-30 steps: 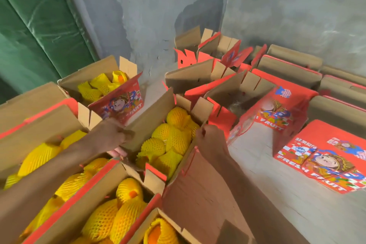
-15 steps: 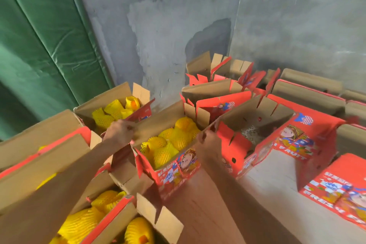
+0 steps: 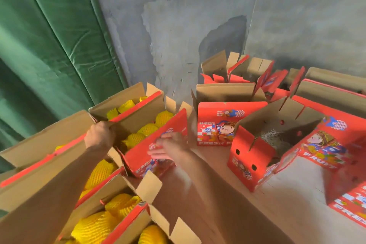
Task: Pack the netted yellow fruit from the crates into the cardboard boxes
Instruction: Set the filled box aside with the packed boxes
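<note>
A red printed cardboard box (image 3: pixel 138 156) stands in front of me, filled with netted yellow fruit (image 3: pixel 147 129). My left hand (image 3: pixel 99 134) grips the brown flap at the box's left rim. My right hand (image 3: pixel 170 147), blurred, lies with spread fingers against the box's red front flap, which stands raised. More boxes of netted fruit (image 3: pixel 97 174) crowd the lower left, and another filled box (image 3: pixel 126 105) sits behind.
An open red box (image 3: pixel 251 160) holding only shredded paper stands to the right, with further open boxes (image 3: pixel 225 93) behind it along the grey wall. A green padded curtain (image 3: pixel 39 45) hangs at the left. A flat red box (image 3: pixel 348 204) lies at the far right.
The filled box has shifted left, toward the other full boxes. My right hand left the box's right rim and now lies against its red front flap. The view has tilted upward.
</note>
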`<state>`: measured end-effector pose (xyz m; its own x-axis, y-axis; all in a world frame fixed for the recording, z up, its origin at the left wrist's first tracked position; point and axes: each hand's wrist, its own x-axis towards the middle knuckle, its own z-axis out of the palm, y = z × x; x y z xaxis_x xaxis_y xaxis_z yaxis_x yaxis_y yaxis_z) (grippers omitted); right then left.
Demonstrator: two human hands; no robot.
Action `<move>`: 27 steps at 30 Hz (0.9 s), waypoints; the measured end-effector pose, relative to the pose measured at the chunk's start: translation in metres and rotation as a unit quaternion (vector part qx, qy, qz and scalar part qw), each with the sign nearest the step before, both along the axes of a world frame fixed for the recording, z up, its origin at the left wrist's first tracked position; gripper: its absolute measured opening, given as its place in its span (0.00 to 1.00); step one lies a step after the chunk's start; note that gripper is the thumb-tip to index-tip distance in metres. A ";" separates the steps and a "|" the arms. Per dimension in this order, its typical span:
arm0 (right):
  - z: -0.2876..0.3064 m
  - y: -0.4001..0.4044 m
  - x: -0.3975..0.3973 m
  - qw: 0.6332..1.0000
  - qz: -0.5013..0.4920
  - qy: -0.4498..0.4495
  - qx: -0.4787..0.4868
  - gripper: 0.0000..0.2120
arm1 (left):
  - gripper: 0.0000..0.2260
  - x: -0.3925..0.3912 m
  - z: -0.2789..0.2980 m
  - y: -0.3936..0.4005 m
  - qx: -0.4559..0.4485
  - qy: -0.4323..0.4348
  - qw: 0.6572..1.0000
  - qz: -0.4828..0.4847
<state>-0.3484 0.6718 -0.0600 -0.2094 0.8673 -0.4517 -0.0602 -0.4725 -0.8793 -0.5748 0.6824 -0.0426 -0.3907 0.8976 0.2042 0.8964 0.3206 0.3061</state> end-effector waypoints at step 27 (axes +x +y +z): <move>0.001 -0.138 -0.004 0.902 0.267 -0.251 0.229 0.16 | 0.07 0.099 0.003 -0.122 -0.053 -0.195 0.952 -0.230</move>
<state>-0.3525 0.5337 -0.0585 -0.5212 0.8228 -0.2267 0.5293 0.1032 -0.8422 -0.4760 0.5606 -0.0400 0.0205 0.9995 0.0226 0.7739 -0.0302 0.6326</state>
